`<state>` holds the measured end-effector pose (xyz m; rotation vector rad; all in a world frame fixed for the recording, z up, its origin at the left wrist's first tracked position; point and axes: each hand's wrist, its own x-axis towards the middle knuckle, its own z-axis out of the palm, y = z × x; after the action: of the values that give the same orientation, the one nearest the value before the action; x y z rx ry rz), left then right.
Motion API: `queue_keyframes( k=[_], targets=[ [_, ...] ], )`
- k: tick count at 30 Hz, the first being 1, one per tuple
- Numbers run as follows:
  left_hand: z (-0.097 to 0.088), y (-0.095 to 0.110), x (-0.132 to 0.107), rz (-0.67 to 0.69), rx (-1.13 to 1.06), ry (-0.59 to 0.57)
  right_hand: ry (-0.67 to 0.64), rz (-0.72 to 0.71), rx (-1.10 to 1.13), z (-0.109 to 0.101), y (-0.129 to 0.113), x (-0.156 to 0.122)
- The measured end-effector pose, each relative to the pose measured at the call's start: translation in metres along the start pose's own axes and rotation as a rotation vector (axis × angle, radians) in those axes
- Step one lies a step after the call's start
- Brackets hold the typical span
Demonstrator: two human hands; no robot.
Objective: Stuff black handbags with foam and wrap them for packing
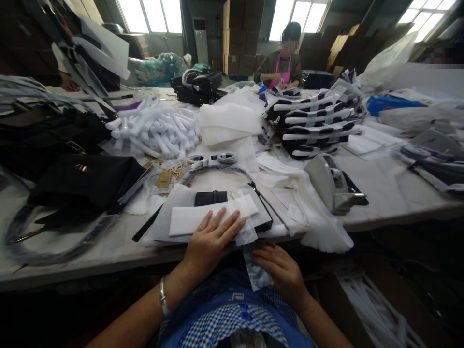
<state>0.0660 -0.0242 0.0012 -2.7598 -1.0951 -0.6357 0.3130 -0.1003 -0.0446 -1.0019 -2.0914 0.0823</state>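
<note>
My left hand (210,239) lies flat, fingers spread, on a white foam sheet (188,218) that covers a black handbag (212,198) at the table's front edge. A thin black strap (261,198) curves round the bag's right side. My right hand (281,268) is below the table edge, over my lap, its fingers closed on a small clear plastic bag (255,270) that hangs from the bag's front corner. A silver bracelet (164,297) circles my left wrist.
A grey tape dispenser (335,183) stands to the right. Rolled white foam tubes (159,130), folded foam sheets (226,123) and stacked wrapped black bags (315,121) fill the middle. Black handbags (83,179) lie left. A person (282,63) works across the table.
</note>
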Motion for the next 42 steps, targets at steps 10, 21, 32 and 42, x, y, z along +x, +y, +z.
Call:
queue_keyframes(
  k=[10, 21, 32, 42],
  targets=[
    [0.002, 0.001, -0.002, 0.018, 0.011, 0.042, -0.032, -0.092, -0.007, -0.002, -0.013, 0.004],
    [0.006, 0.003, -0.001, 0.005, 0.031, -0.018, -0.097, -0.155, -0.013, -0.021, -0.036, 0.021],
    [0.010, 0.002, -0.003, 0.004, 0.037, -0.055, -0.072, -0.220, -0.170, -0.038, -0.019, 0.073],
    [0.009, -0.003, -0.008, 0.101, 0.001, 0.068, -0.102, -0.210, -0.082, -0.031, 0.003, 0.085]
  ],
)
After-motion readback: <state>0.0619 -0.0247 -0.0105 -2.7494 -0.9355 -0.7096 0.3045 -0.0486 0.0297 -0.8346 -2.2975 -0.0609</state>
